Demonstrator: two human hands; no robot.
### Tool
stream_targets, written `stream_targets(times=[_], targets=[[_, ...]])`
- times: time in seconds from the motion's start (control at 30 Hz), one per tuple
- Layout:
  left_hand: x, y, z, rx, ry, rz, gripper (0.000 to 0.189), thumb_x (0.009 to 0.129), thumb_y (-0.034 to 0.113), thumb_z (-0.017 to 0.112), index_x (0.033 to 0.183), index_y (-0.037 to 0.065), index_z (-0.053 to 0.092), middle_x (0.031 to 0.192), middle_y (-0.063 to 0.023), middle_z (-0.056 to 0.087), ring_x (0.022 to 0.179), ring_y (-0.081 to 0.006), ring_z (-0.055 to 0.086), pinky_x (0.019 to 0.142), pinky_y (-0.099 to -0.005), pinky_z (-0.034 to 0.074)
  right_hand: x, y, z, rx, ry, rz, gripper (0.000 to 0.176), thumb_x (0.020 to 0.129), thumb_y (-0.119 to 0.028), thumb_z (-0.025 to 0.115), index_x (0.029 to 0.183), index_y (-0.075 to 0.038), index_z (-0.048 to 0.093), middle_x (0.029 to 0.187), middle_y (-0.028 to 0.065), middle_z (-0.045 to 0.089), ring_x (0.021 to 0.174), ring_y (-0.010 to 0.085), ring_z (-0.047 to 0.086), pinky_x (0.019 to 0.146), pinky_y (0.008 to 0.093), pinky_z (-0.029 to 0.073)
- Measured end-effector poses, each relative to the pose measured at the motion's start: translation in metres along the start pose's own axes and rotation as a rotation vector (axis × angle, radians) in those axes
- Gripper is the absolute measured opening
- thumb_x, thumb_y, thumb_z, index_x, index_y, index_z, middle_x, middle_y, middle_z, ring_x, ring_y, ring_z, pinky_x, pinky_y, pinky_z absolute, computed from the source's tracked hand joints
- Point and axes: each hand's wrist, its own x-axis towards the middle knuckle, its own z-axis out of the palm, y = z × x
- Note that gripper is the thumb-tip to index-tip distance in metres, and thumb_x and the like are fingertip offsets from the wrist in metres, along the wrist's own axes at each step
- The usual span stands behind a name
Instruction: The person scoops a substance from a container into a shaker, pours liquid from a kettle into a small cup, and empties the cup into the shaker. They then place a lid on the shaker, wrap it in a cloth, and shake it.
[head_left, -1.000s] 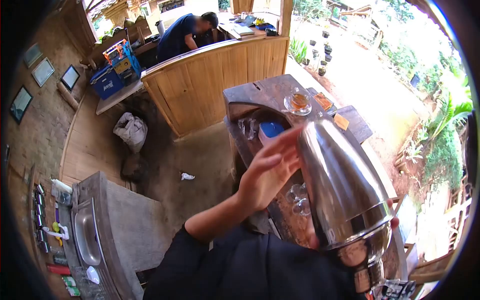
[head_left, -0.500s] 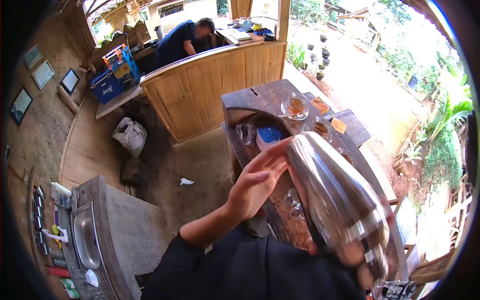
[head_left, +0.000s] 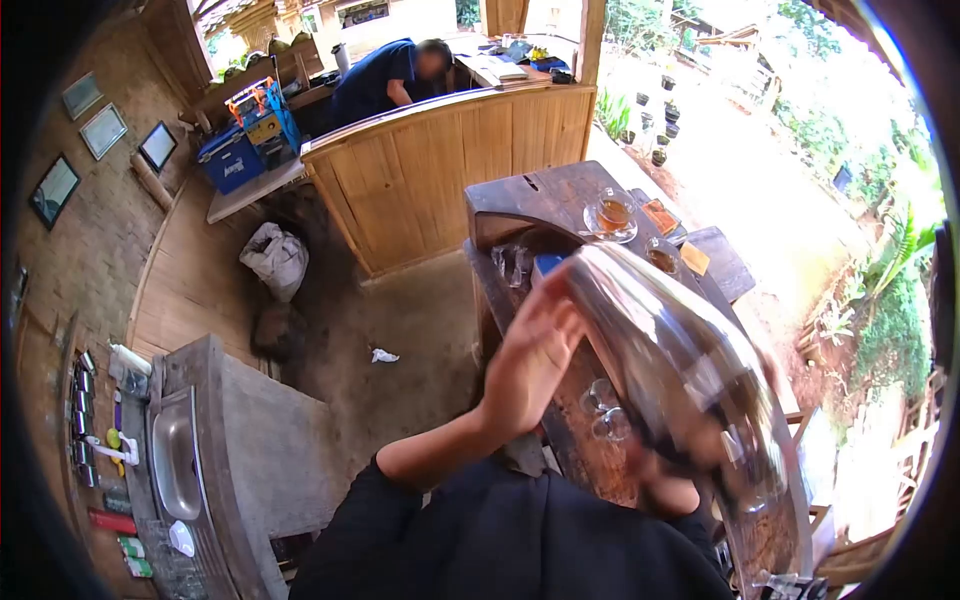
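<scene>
Together, raised left hand (head_left: 532,358) and lower right hand (head_left: 658,480) hold a tilted metal shaker (head_left: 682,348).

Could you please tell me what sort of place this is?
It looks like a small, open-sided café or drinks bar: a large metal shaker, cups of amber drink on a wooden counter, and a sink.

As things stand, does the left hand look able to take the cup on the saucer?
Probably not: the left hand is busy at the shaker, whose upper end lies between its fingers and the cup in this view.
</scene>
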Motion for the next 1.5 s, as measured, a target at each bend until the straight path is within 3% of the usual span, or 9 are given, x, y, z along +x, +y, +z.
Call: stream_targets(times=[0.07,0.2,0.27,0.43,0.53,0.67,1.13,1.23,1.5], targets=[[-0.012,-0.001,0.018,0.249,-0.451,0.226,0.072,0.090,0.025,0.061,0.150,0.004,0.027,0.150,-0.0090,0.037,0.139,-0.0208,0.033,0.115,-0.0379,0.022,0.004,-0.004,-0.001,0.000,0.044,-0.076,0.111,0.071,-0.028,0.086,0.150,0.000,0.014,0.149,0.0210,0.031,0.136,0.0314,0.034,0.110,0.0473,0.031],[0.026,0.004,-0.016,0.371,-0.189,0.280,0.072,0.091,0.010,0.059,0.151,0.005,0.021,0.147,-0.0108,0.038,0.141,-0.0251,0.030,0.116,-0.0400,0.022,0.036,0.000,0.027,-0.099,-0.079,-0.326,0.107,0.070,-0.019,0.088,0.149,0.000,0.018,0.150,0.0212,0.031,0.133,0.0320,0.040,0.109,0.0448,0.034],[0.023,-0.004,-0.032,0.516,-0.144,0.313,0.070,0.091,0.002,0.058,0.151,0.004,0.021,0.146,-0.0122,0.039,0.140,-0.0263,0.033,0.114,-0.0417,0.028,0.055,-0.018,0.043,0.304,0.080,0.177,0.106,0.069,-0.008,0.087,0.149,-0.001,0.018,0.155,0.0170,0.022,0.133,0.0288,0.039,0.109,0.0419,0.034],[0.009,-0.029,-0.057,0.780,-0.161,0.602,0.065,0.091,0.003,0.061,0.147,0.006,0.026,0.144,-0.0135,0.039,0.135,-0.0260,0.040,0.109,-0.0459,0.038,0.061,-0.015,0.039,0.608,0.109,0.639,0.047,0.088,-0.009,0.070,0.128,0.000,0.046,0.109,0.0043,0.059,0.103,0.0120,0.052,0.091,0.0308,0.042],[0.005,-0.020,-0.064,0.851,-0.166,0.678,0.073,0.089,0.010,0.068,0.148,0.004,0.024,0.146,-0.0156,0.037,0.136,-0.0265,0.038,0.109,-0.0450,0.038,0.065,-0.015,0.030,0.502,-0.003,0.834,0.034,0.103,-0.022,0.048,0.128,0.000,0.049,0.112,0.0064,0.060,0.107,0.0143,0.054,0.098,0.0323,0.039],[-0.001,-0.001,-0.056,0.943,-0.077,0.687,0.078,0.085,0.008,0.073,0.148,-0.001,0.027,0.134,-0.0160,0.052,0.123,-0.0255,0.053,0.102,-0.0395,0.043,0.063,-0.004,0.021,1.102,-0.029,0.914,0.055,0.090,-0.001,0.047,0.143,0.001,0.033,0.134,0.0104,0.051,0.125,0.0214,0.048,0.105,0.0298,0.034],[0.005,-0.010,-0.086,0.497,0.128,0.230,0.035,0.098,0.033,0.059,0.114,0.002,0.062,0.105,-0.0065,0.068,0.098,-0.0135,0.065,0.091,-0.0327,0.050,0.022,-0.019,0.031,0.346,-0.154,0.479,0.104,0.070,-0.012,0.087,0.143,-0.014,0.012,0.134,0.0179,0.040,0.131,0.0320,0.042,0.106,0.0429,0.037],[0.008,-0.018,-0.083,0.406,0.088,0.186,0.033,0.099,0.032,0.057,0.112,0.003,0.064,0.103,-0.0057,0.069,0.096,-0.0133,0.066,0.090,-0.0326,0.051,0.023,-0.029,0.038,0.057,-0.060,-0.002,0.125,0.063,-0.026,0.091,0.148,-0.009,0.001,0.143,0.0158,0.022,0.128,0.0307,0.038,0.104,0.0448,0.041],[0.000,-0.027,-0.074,0.490,0.246,0.149,0.037,0.097,0.023,0.061,0.123,-0.003,0.059,0.109,-0.0098,0.067,0.102,-0.0145,0.064,0.091,-0.0327,0.052,0.025,-0.005,0.040,0.066,0.050,0.058,0.113,0.073,-0.022,0.086,0.150,-0.007,0.004,0.146,0.0223,0.027,0.136,0.0346,0.029,0.110,0.0484,0.028]])
